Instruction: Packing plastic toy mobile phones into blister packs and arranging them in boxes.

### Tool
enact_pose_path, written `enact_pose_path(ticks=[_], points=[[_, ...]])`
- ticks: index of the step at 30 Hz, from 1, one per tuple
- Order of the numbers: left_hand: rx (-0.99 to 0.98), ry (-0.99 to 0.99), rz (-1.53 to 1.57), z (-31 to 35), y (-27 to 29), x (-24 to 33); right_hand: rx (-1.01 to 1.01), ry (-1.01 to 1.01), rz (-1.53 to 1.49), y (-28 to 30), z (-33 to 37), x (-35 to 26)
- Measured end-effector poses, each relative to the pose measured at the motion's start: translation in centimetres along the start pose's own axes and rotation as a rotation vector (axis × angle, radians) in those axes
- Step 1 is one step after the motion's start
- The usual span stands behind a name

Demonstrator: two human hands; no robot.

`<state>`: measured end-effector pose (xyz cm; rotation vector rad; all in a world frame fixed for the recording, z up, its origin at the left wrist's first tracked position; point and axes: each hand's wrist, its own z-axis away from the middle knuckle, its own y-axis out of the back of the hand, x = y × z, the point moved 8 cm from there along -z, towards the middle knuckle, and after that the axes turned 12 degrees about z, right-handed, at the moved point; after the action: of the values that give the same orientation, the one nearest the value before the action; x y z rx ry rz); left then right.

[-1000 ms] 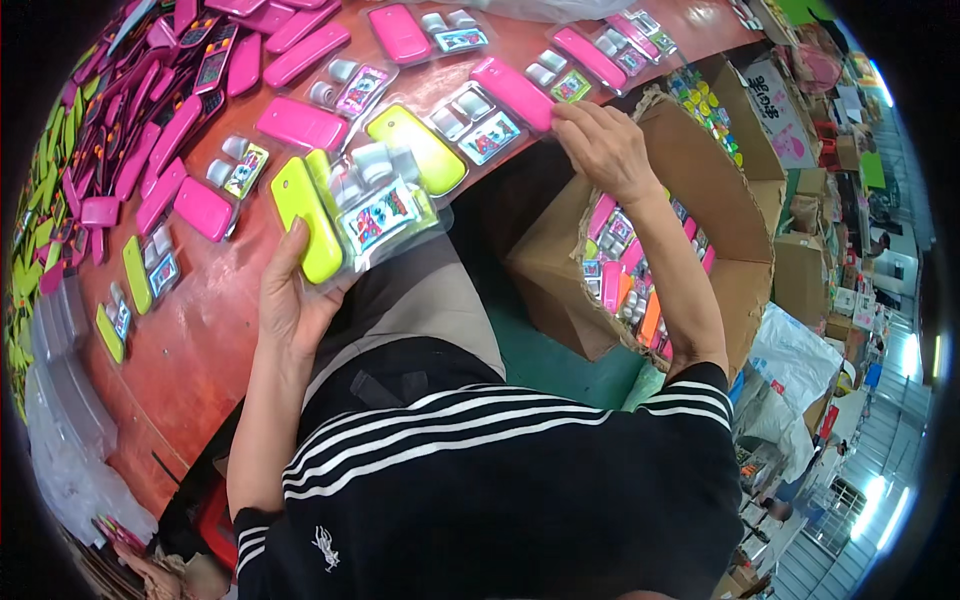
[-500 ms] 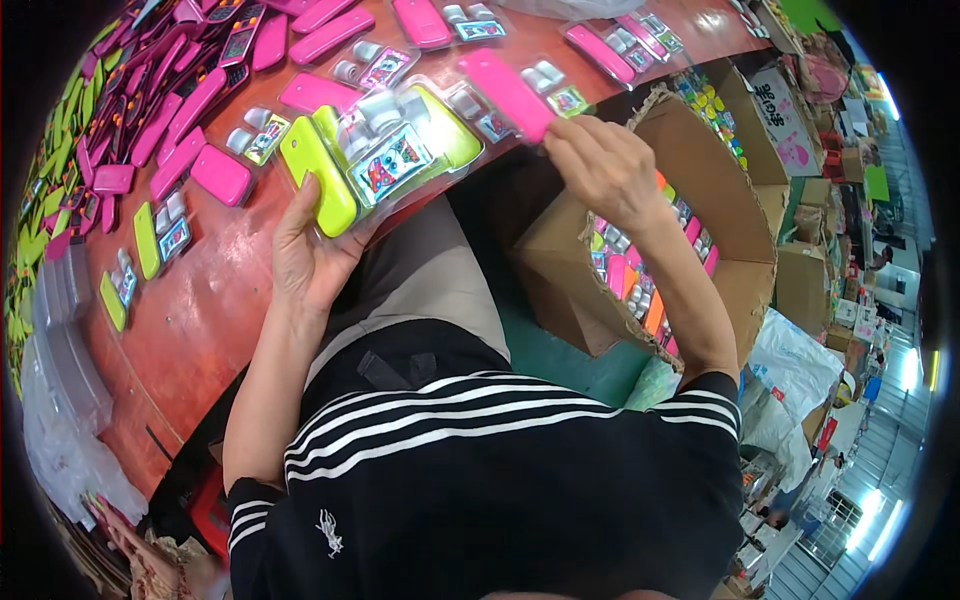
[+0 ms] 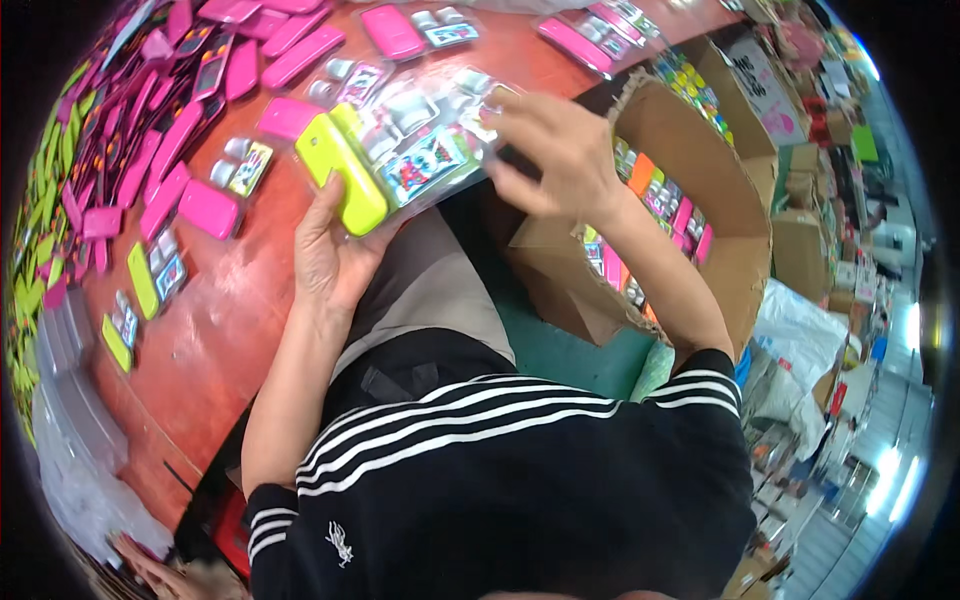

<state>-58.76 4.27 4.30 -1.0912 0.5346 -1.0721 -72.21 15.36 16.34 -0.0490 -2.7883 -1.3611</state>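
My left hand [image 3: 335, 250] grips clear plastic blister packs, its thumb on a lime-green toy phone [image 3: 345, 175]. Small white bottles [image 3: 410, 108] and a colourful picture card [image 3: 425, 165] show through the clear plastic. At the packs' right end is my right hand [image 3: 560, 155], blurred, with thumb and fingers apart and nothing visible between them. I cannot tell whether its fingertips touch the plastic. Loose on the red table [image 3: 240, 330] around the held packs lie pink toy phone packs [image 3: 392, 32] and two lime-green packs [image 3: 145, 280].
A large heap of pink toy phones [image 3: 150, 150] and lime-green ones [image 3: 45, 170] covers the table's far left. An open cardboard box [image 3: 735, 185] with packed toy sets stands at my right. Clear plastic trays [image 3: 75, 370] lie at the left edge, near another person's hand [image 3: 150, 570].
My right hand has moved left to the held packs, and the pink pack that was in it no longer shows there. The left hand with its packs has shifted slightly right.
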Motion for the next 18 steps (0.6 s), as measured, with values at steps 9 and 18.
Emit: enact_pose_path(ticks=[9, 18], points=[[-0.042, 0.053, -0.008, -1.6, 1.7, 0.8, -0.517, -0.710, -0.427, -8.8, 2.2, 7.6], [-0.051, 0.125, -0.107, -0.1, 0.6, -2.0, -0.312, -1.167, -1.305, -8.5, 8.6, 6.5]])
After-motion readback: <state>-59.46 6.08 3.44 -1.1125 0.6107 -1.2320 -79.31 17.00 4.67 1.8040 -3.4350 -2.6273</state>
